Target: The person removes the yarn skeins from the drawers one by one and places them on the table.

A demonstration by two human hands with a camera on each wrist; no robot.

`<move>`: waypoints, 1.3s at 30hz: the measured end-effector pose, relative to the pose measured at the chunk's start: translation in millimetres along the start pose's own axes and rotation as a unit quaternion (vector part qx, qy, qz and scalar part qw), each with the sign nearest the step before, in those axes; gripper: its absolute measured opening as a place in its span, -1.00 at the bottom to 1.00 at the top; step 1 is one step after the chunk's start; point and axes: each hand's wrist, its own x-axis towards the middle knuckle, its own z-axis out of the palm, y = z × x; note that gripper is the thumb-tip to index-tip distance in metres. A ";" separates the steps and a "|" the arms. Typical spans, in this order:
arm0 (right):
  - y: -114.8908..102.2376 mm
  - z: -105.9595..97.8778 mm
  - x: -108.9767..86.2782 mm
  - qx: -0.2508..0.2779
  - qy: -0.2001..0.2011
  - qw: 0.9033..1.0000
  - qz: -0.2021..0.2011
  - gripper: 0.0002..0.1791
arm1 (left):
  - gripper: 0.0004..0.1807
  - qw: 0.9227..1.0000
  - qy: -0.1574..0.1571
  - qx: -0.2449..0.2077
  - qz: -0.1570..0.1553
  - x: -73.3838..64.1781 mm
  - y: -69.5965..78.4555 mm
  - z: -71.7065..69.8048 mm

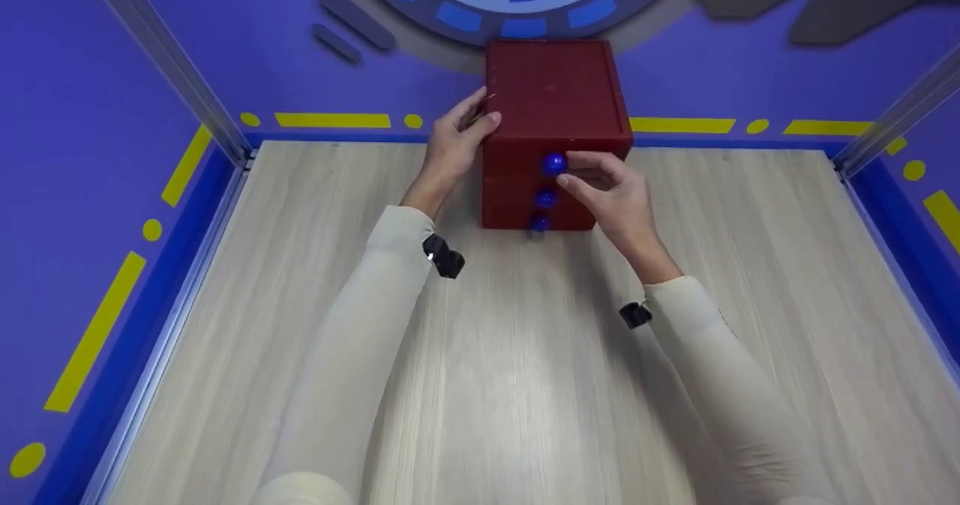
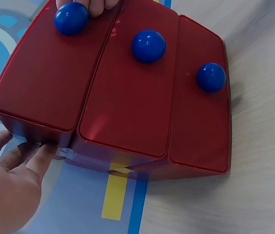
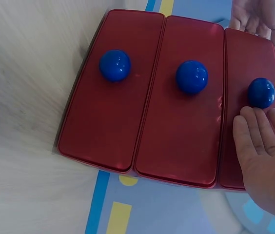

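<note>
A red box of drawers [image 1: 555,88] stands on the table, its front bearing three round blue knobs, one per drawer. At the top knob [image 1: 554,163] is my right hand [image 1: 619,193]. Its thumb and fingertips lie close about the knob's edge, and the fingers look fairly straight in the right wrist view. Whether they touch the knob, I cannot tell. My left hand [image 1: 454,141] rests against the box's left side near the top front edge, fingers spread along it. Below are the middle knob [image 2: 148,46] and the bottom knob [image 2: 211,77].
Behind the box rises a blue patterned wall [image 1: 405,70] with yellow marks. Blue side panels [image 1: 82,212] with metal edges bound the pale wood table [image 1: 480,385]. A small black wrist camera [image 1: 444,256] sits on the left cuff, another [image 1: 635,315] on the right.
</note>
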 end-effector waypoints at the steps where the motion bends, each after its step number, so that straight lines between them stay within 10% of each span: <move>1: 0.0 0.5 0.2 -0.003 0.003 1.000 -0.002 -0.63 | -0.37 1.000 -0.001 0.000 0.005 0.2 -0.3 -0.1; 39: -25.2 31.0 -8.4 -0.079 0.087 0.993 -0.030 -0.72 | -0.40 0.999 0.013 -0.020 0.029 -3.5 0.4 1.0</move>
